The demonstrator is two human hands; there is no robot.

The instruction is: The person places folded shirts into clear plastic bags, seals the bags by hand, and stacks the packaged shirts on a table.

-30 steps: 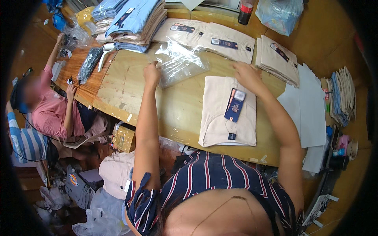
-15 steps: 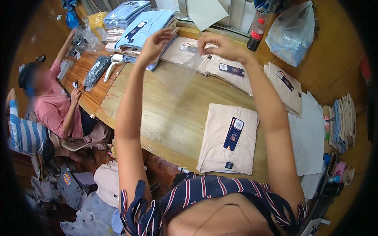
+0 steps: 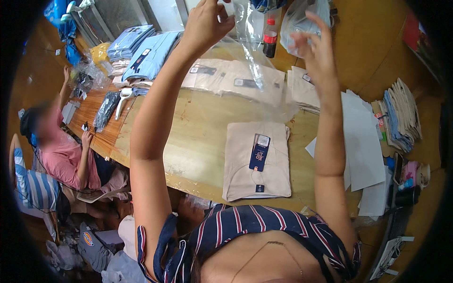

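- A clear, crinkled plastic bag, see-through and empty, held up in the air by its upper edge and hanging loosely above the tabletop.
- A beige folded shirt with a dark blue hang tag, lying flat on the tabletop below the bag.

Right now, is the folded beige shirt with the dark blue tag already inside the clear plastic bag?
No, the folded beige shirt lies bare on the wooden table, while both hands hold the clear plastic bag raised above it.
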